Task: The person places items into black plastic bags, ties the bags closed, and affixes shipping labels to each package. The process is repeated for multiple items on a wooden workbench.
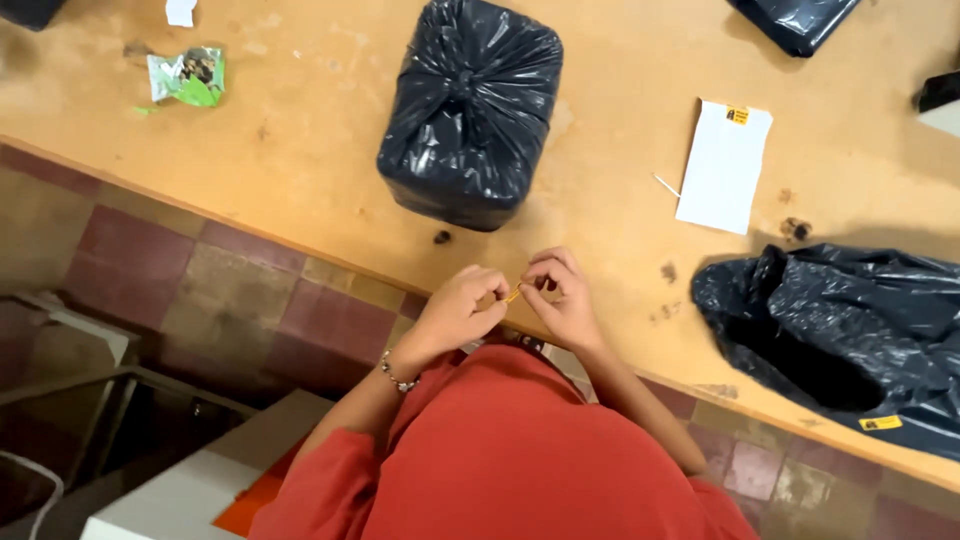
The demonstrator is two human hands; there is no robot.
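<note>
My left hand (457, 307) and my right hand (562, 294) meet at the near edge of the wooden table (300, 150). Both pinch a tiny yellow sticker (513, 294) between their fingertips. A bead bracelet sits on my left wrist. Just beyond my hands stands a tied black plastic bag (470, 110), wrapped around a boxy load. A white sticker sheet (724, 165) with one small yellow sticker at its top lies to the right of the bag.
A loose, open black plastic bag (840, 340) lies at the right with a yellow sticker on it. Another black bag (795, 20) is at the far edge. A torn green wrapper (188, 76) lies far left. The floor has red and beige tiles (200, 290).
</note>
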